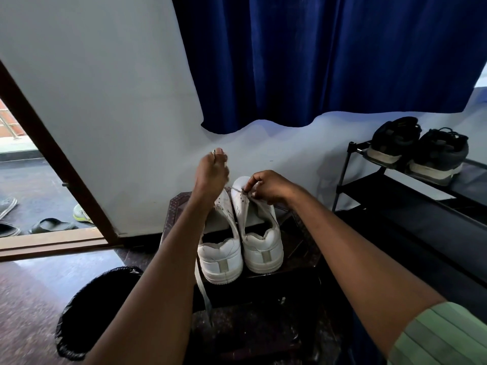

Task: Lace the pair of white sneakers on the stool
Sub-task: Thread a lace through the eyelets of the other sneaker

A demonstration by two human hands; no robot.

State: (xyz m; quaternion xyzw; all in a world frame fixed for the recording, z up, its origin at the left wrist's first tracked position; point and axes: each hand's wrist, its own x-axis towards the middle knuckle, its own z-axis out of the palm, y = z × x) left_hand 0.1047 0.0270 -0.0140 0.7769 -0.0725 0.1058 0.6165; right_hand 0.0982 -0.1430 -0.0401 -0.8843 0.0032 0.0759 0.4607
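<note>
Two white sneakers stand side by side on a dark stool [297, 248], heels toward me: the left sneaker [221, 256] and the right sneaker [261, 246]. My left hand [213, 172] is raised above the left sneaker's toe and pinches a white lace end between its fingertips. My right hand [268, 188] pinches a lace at the eyelet edge of the right sneaker. A flat white lace [201, 285] hangs down from the left sneaker over the stool's front. How the laces run through the eyelets is hidden by my hands.
A bin lined with a black bag [89, 312] stands at the lower left. On the right, a black shoe rack [411, 196] carries a pair of dark shoes [419, 148]. A blue curtain [329, 61] hangs behind. An open doorway [31, 196] with sandals is at left.
</note>
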